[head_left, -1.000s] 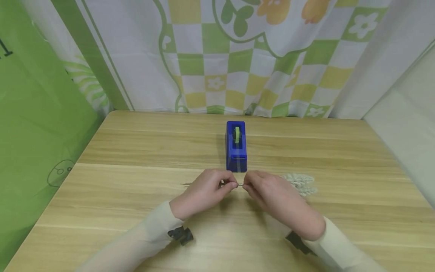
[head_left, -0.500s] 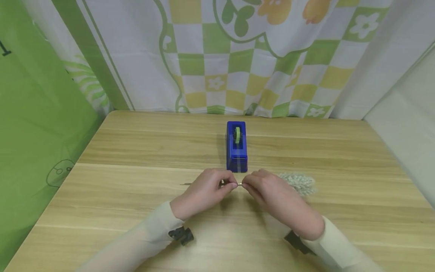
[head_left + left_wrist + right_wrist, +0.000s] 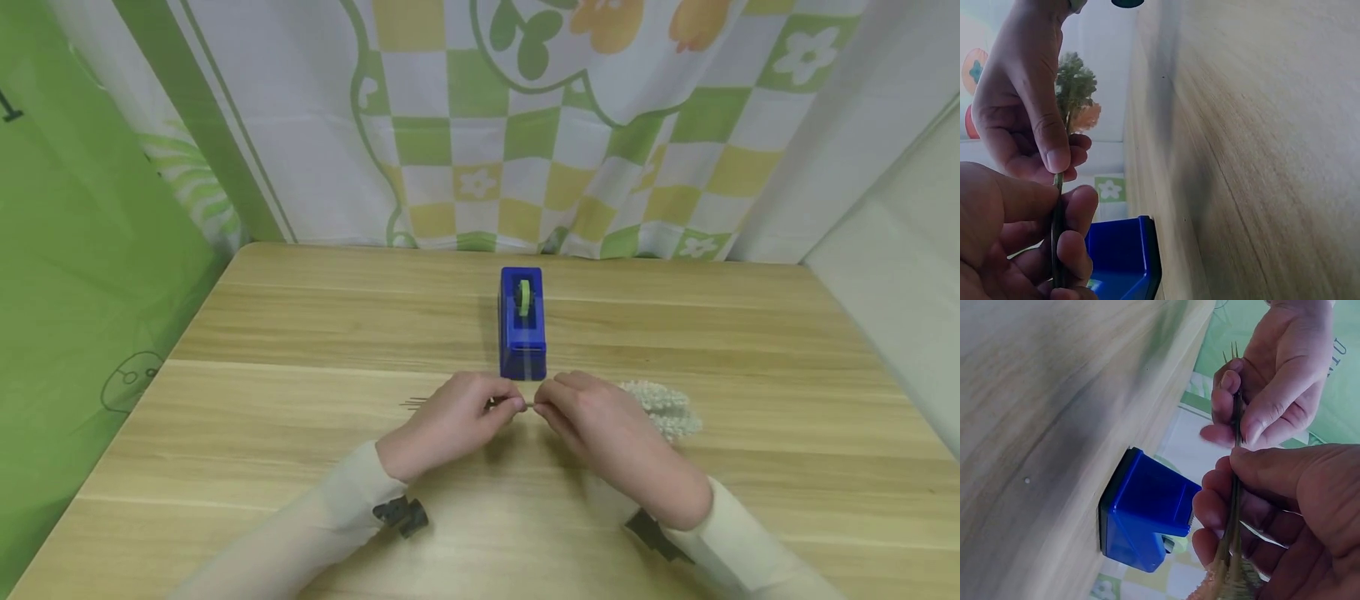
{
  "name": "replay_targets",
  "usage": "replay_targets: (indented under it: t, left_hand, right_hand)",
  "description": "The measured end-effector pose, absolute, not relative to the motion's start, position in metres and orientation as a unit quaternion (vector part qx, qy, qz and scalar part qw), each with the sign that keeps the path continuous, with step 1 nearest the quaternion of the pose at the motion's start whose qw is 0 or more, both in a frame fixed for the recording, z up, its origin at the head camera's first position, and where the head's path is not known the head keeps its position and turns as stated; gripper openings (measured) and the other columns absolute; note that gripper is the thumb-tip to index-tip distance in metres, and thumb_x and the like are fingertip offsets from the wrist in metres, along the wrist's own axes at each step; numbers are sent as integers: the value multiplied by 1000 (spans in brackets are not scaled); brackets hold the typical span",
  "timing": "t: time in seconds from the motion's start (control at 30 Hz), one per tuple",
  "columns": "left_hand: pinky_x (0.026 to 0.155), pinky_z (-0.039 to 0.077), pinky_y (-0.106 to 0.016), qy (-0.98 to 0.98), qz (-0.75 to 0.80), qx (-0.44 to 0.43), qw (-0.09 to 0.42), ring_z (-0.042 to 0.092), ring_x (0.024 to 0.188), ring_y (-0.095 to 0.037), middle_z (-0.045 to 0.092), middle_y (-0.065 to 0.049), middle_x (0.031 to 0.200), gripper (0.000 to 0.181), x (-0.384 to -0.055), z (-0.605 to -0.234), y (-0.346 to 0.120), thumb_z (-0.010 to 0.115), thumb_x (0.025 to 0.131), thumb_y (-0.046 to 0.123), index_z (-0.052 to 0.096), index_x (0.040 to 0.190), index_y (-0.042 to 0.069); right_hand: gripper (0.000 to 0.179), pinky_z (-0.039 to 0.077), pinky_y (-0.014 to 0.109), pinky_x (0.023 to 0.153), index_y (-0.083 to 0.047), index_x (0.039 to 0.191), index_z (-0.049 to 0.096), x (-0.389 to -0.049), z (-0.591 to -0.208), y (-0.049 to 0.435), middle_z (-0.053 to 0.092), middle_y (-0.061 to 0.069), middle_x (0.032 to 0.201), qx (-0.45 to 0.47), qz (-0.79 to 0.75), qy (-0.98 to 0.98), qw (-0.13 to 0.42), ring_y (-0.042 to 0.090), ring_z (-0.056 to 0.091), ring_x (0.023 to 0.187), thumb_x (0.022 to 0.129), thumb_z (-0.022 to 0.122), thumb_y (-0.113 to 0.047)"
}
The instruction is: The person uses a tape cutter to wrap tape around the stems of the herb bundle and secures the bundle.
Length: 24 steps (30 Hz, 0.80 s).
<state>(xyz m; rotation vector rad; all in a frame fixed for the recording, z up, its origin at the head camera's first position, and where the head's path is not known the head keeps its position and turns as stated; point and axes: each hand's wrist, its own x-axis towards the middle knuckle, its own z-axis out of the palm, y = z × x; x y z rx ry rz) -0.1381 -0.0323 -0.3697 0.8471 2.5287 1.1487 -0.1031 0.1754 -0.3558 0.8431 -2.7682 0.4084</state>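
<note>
Carefully, your left hand [image 3: 456,425] pinches thin flower stems [image 3: 1234,512], its fingers curled, none spread wide. Just beside it, your right hand [image 3: 611,437] grips the same stems between thumb and curled fingers. You hold the bunch level above the tabletop [image 3: 712,333]; stem ends stick out past your left hand, flower heads [image 3: 669,408] past your right. Blue tape dispenser [image 3: 522,337] upright just beyond both.

We record two long, plain cream sleeves [image 3: 315,525] with a small black device [image 3: 392,512] beneath each; hands [image 3: 450,421] are bare.
</note>
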Motion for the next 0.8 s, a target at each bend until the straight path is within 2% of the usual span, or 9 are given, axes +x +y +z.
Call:
replay_targets:
  t: [0.13,0.33,0.5,0.7,0.8]
  left_hand:
    - [69,50,-23,869,383,294,111,57,73,-9,75,-2,88,17,-139,-369,-31,64,104,15,79,104,6]
    - [68,50,-23,871,383,295,88,58,73,-9,74,0,86,14,-141,-370,-31,68,102,14,79,99,8]
    - [70,51,-22,872,383,294,77,59,74,-8,75,-1,87,12,-141,-371,-30,69,100,14,80,98,7]
    - [71,52,-22,872,387,288,78,61,76,-9,76,-2,89,12,-140,-371,-30,70,100,13,79,99,6]
    - [72,53,-23,873,387,287,79,62,78,-9,77,-2,92,12,-140,-371,-30,69,100,13,79,101,6]
  right_hand:
    - [6,51,23,61,-14,92,72,-103,-355,175,64,-6,79,287,114,-945,113,5,55,67,96,75,-15]
    - [15,39,20,53,-14,87,64,-104,-353,174,50,-7,68,286,90,-948,102,5,41,57,97,74,-17]
    - [14,43,20,54,-14,86,66,-104,-352,174,56,-8,68,292,85,-948,91,4,45,57,98,72,-15]
    - [15,39,18,50,-16,83,68,-104,-353,173,58,-9,67,291,64,-948,110,3,42,55,95,76,-15]
    - [10,44,19,53,-17,87,72,-105,-354,174,63,-9,71,291,71,-946,122,3,48,58,94,79,-15]
